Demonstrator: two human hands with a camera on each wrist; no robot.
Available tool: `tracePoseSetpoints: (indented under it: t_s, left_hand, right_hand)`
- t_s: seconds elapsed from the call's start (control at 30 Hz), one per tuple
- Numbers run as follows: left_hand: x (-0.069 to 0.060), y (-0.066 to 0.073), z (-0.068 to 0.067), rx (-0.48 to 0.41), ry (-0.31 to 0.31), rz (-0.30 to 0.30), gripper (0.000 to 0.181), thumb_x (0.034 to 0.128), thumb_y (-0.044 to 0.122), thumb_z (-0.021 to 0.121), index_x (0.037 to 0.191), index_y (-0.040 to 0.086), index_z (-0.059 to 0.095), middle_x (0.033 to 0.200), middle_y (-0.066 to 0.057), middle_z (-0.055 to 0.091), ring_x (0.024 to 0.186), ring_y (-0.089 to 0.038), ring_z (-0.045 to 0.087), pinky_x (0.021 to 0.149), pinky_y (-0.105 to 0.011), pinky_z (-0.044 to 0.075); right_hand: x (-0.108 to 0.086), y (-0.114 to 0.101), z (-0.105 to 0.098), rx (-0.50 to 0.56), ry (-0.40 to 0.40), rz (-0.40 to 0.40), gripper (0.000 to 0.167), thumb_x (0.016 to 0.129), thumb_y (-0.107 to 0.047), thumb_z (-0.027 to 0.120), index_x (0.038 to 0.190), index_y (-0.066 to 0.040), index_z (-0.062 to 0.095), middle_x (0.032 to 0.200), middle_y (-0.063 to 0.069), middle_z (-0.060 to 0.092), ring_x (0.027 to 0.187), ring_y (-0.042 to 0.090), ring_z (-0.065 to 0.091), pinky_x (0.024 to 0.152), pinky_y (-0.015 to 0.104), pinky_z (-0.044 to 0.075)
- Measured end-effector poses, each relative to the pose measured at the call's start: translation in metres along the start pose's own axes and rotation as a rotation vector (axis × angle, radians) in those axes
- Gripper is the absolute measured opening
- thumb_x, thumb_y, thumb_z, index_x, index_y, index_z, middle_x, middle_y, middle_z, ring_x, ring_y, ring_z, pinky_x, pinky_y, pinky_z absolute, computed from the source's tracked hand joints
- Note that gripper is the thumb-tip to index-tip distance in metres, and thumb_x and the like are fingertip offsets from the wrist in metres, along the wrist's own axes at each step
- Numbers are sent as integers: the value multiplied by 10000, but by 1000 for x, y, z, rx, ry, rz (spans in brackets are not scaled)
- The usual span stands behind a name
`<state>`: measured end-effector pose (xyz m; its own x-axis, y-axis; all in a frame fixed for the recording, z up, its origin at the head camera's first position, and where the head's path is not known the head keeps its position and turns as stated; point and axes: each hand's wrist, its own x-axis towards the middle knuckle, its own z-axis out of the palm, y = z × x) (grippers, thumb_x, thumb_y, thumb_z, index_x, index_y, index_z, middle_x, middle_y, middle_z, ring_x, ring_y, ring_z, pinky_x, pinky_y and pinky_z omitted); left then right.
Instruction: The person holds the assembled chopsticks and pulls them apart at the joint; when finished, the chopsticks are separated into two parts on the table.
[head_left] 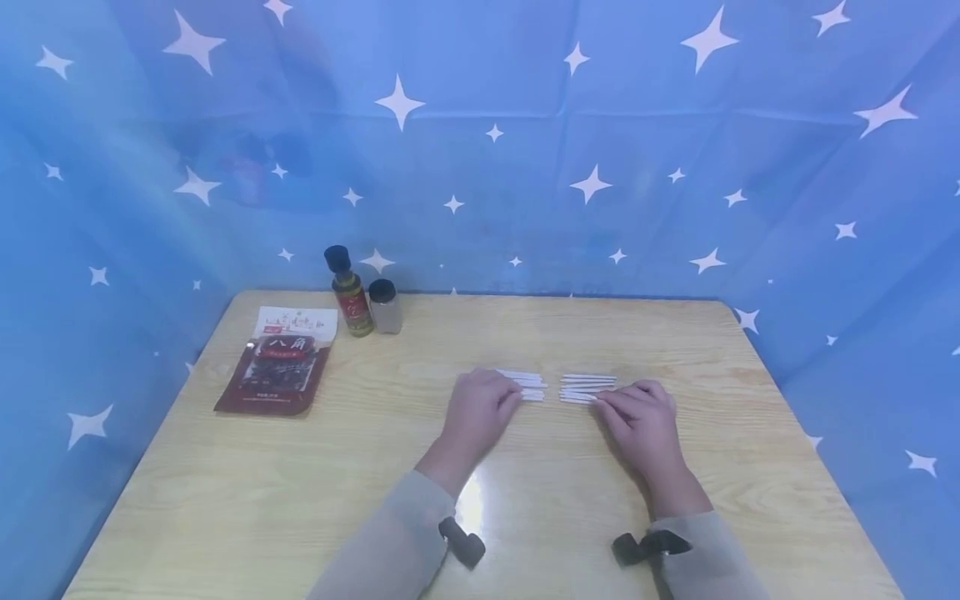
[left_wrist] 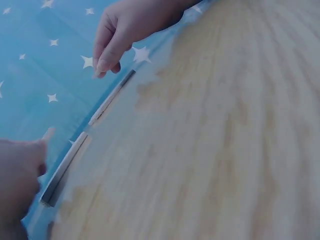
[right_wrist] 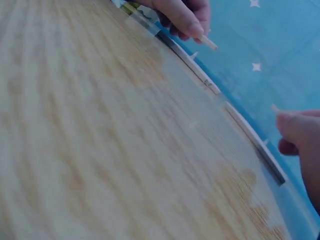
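Two groups of thin white sticks lie side by side on the wooden table, a left group (head_left: pixel 531 382) and a right group (head_left: pixel 587 381), with a narrow gap between them. At the outer end of the left group, my left hand (head_left: pixel 480 410) pinches one white stick (right_wrist: pixel 208 42) between thumb and fingers. My right hand (head_left: pixel 643 423) is at the outer end of the right group and pinches another stick (right_wrist: pixel 274 107), of which only a short tip shows. In the wrist views both hands appear slightly above the tabletop.
A brown and white spice packet (head_left: pixel 277 375) lies at the table's left. Behind it stand a dark-capped sauce bottle (head_left: pixel 351 300) and a small black-lidded jar (head_left: pixel 386 311). A blue curtain (head_left: pixel 480 167) with white stars hangs along the table's back and sides.
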<state>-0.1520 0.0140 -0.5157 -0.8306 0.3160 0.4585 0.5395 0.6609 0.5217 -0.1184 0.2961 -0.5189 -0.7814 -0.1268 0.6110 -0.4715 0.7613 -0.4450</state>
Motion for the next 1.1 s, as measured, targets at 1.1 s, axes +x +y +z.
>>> tracePoseSetpoints:
  t_s: [1.1]
  left_hand:
    - [-7, -9, -1, -41, 3, 69, 115, 941, 242, 839, 1046, 194, 830, 1059, 83, 740, 1044, -140, 600, 998, -410, 471]
  right_hand:
    - [6, -2, 21, 32, -122, 15, 362, 882, -171, 877, 1232, -114, 803, 1209, 126, 685, 1176, 388, 498, 977, 543, 357]
